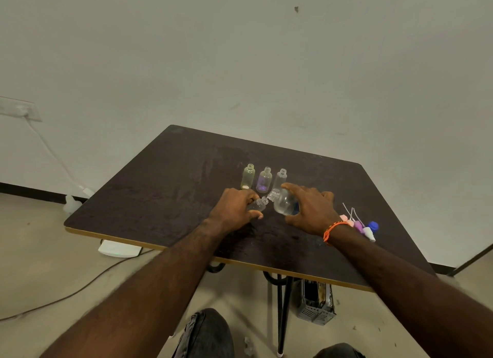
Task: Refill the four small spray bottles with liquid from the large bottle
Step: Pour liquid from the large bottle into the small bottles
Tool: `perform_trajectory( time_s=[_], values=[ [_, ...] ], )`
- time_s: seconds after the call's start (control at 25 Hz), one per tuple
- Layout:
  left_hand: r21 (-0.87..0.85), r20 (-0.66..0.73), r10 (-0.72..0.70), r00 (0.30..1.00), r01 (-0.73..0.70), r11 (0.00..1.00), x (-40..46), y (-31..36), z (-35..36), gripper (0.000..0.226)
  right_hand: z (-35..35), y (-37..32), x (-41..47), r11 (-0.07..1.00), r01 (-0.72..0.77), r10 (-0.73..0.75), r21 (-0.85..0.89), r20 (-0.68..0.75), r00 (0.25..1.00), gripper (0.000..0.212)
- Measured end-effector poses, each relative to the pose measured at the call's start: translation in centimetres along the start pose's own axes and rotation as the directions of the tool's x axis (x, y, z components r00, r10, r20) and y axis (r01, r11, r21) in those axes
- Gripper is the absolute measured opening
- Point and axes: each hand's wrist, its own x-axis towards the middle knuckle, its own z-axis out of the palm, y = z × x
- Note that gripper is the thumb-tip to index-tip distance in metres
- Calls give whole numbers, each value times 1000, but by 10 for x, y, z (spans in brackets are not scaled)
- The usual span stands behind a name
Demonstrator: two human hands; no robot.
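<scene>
Between the hands, the tilted large bottle (285,204), gripped by the right hand (310,211), meets the mouth of a small clear bottle (258,205) mostly hidden in the left hand (236,207)'s grip. Beyond them three open small bottles (265,179) stand on the surface (165,187); right of the right hand lie spray caps (360,225), partly hidden by its wrist.

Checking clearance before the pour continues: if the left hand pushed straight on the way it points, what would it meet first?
Probably the large clear bottle tilted in the right hand; the left hand already holds a small clear bottle mouth-to-mouth with it. Depth is uncertain.
</scene>
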Motion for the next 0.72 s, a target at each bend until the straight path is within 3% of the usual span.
perform_trajectory(
  time_s=[0.24,0.48,0.72],
  values=[
    [-100,-44,-46,998,42,994,-5,-11,2,34,4,-3,-1,971,-40,48,234,-29,998,75],
    [-138,-102,-134,986,120,983,-6,-28,9,60,14,-4,-5,831,-42,138,555,-131,982,77],
    [-74,-129,-144,981,136,988,-3,-33,13,53,31,0,-10,705,-98,288,702,-157,945,78]
  ],
)
